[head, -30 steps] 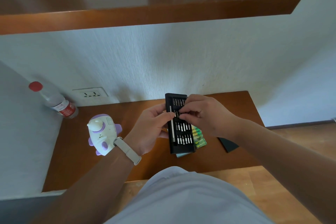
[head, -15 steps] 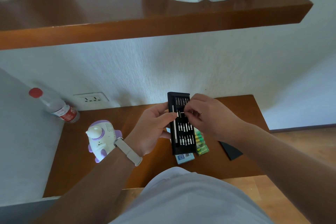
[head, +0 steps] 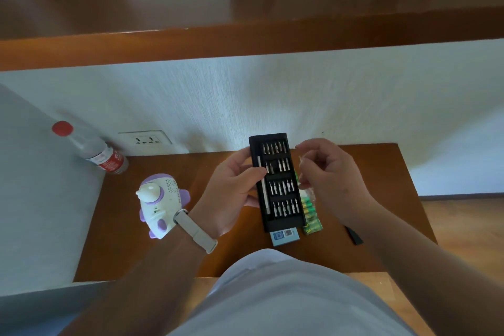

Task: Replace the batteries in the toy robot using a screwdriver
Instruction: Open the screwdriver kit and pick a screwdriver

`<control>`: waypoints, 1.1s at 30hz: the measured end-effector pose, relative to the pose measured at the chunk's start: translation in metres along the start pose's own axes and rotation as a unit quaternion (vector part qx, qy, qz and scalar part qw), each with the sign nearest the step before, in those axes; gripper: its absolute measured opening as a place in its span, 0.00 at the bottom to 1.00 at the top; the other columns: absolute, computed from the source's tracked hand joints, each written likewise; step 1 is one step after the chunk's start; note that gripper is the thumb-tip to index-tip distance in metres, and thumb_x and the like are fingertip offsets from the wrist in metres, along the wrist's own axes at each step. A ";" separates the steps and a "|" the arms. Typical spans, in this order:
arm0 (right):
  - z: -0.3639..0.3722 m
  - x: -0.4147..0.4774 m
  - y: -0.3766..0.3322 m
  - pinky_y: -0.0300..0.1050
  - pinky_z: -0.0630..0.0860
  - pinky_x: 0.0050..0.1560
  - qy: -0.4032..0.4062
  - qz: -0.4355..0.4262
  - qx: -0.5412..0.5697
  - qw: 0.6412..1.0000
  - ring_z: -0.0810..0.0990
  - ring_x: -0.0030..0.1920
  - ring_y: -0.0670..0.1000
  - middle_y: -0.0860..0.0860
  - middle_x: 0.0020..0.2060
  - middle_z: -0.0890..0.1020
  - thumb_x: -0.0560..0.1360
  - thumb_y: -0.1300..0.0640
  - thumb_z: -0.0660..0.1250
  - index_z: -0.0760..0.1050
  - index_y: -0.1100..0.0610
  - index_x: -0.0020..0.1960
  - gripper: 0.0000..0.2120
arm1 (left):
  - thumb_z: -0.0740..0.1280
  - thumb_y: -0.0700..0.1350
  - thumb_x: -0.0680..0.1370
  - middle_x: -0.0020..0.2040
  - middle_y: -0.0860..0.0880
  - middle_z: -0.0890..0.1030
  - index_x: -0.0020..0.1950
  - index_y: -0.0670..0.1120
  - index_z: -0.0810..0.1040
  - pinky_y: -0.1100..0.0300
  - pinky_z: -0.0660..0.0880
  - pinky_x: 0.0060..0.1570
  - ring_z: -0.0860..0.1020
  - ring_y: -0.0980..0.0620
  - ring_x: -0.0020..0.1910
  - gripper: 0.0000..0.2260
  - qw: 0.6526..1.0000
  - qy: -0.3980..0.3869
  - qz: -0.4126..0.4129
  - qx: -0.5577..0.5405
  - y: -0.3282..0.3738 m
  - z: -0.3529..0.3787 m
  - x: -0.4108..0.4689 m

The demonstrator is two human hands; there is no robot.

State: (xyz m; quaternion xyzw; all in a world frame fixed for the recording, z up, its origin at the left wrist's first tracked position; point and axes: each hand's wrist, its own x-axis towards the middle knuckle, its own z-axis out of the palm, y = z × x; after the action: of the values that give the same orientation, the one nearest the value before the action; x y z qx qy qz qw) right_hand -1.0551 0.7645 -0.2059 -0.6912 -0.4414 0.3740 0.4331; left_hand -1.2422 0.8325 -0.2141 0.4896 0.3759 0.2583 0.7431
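Wooden table (head: 122, 240): bit case (head: 278, 185) overlaps batteries (head: 311, 215); bottle (head: 95, 153) left.

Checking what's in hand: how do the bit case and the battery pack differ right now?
The bit case is black, with rows of bits showing; the battery pack is green. The left hand grips the case; the pack lies on the table, partly hidden by the case. Both lie lengthwise toward the wall.

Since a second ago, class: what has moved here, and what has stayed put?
The right hand has drawn off the bit case to its right; whether its fingers pinch a bit is blurred. The left hand still grips the case; toy and batteries lie unmoved.
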 end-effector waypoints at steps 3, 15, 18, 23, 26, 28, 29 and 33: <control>0.014 -0.006 0.007 0.47 0.82 0.42 0.003 0.077 0.090 0.993 0.82 0.34 0.45 0.47 0.34 0.82 0.80 0.64 0.61 0.79 0.52 0.50 0.11 | 0.65 0.39 0.81 0.52 0.45 0.86 0.72 0.55 0.66 0.51 0.83 0.42 0.85 0.43 0.52 0.22 0.999 0.033 0.020 0.005 -0.002 -0.003 -0.001; 0.043 -0.015 0.015 0.48 0.80 0.42 -0.081 0.197 0.372 0.903 0.82 0.41 0.53 0.56 0.42 0.83 0.78 0.62 0.60 0.82 0.52 0.40 0.15 | 0.65 0.36 0.81 0.49 0.48 0.87 0.64 0.60 0.64 0.60 0.82 0.37 0.86 0.47 0.49 0.22 0.995 0.049 0.071 0.053 0.002 -0.017 -0.015; 0.049 -0.017 0.016 0.51 0.77 0.49 -0.084 0.215 0.444 0.866 0.79 0.40 0.54 0.57 0.39 0.78 0.70 0.59 0.66 0.76 0.57 0.42 0.02 | 0.65 0.35 0.81 0.49 0.47 0.87 0.64 0.58 0.65 0.59 0.82 0.37 0.86 0.46 0.47 0.20 0.996 0.038 0.070 0.051 0.002 -0.024 -0.019; 0.055 -0.018 0.013 0.51 0.79 0.46 -0.110 0.224 0.443 0.861 0.82 0.41 0.56 0.58 0.40 0.81 0.80 0.47 0.58 0.80 0.58 0.41 0.20 | 0.64 0.35 0.81 0.49 0.46 0.87 0.61 0.55 0.68 0.58 0.82 0.37 0.86 0.46 0.47 0.16 0.995 0.019 0.078 0.059 0.001 -0.033 -0.026; 0.055 -0.020 0.009 0.58 0.79 0.55 -0.136 0.195 0.382 0.893 0.83 0.51 0.60 0.61 0.49 0.83 0.80 0.44 0.59 0.82 0.58 0.51 0.20 | 0.63 0.36 0.82 0.49 0.47 0.87 0.61 0.52 0.69 0.57 0.82 0.38 0.86 0.46 0.48 0.14 0.995 0.015 0.076 0.064 0.001 -0.035 -0.027; 0.052 -0.022 0.008 0.60 0.78 0.59 -0.145 0.178 0.335 0.914 0.83 0.55 0.61 0.61 0.54 0.83 0.79 0.47 0.63 0.79 0.58 0.58 0.17 | 0.64 0.36 0.82 0.49 0.47 0.87 0.61 0.52 0.69 0.56 0.83 0.39 0.86 0.46 0.48 0.13 0.995 0.015 0.069 0.072 0.001 -0.032 -0.026; 0.051 -0.022 0.007 0.59 0.79 0.58 -0.141 0.171 0.317 0.922 0.83 0.55 0.61 0.60 0.54 0.83 0.78 0.49 0.65 0.79 0.58 0.58 0.15 | 0.64 0.37 0.82 0.50 0.47 0.87 0.61 0.52 0.70 0.55 0.83 0.40 0.86 0.47 0.49 0.12 0.995 0.015 0.064 0.079 0.000 -0.030 -0.026; 0.043 -0.022 0.007 0.60 0.80 0.54 -0.096 0.144 0.250 0.953 0.85 0.51 0.58 0.56 0.49 0.86 0.80 0.53 0.65 0.80 0.53 0.52 0.06 | 0.65 0.42 0.82 0.51 0.48 0.86 0.60 0.56 0.70 0.55 0.84 0.41 0.86 0.51 0.49 0.11 0.988 0.018 0.044 0.146 -0.003 -0.021 -0.022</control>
State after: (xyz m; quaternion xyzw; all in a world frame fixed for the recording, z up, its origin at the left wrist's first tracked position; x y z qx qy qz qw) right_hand -1.0993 0.7537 -0.2240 -0.5778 -0.2694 0.5952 0.4892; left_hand -1.2718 0.8266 -0.2148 0.6042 0.4016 0.2416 0.6444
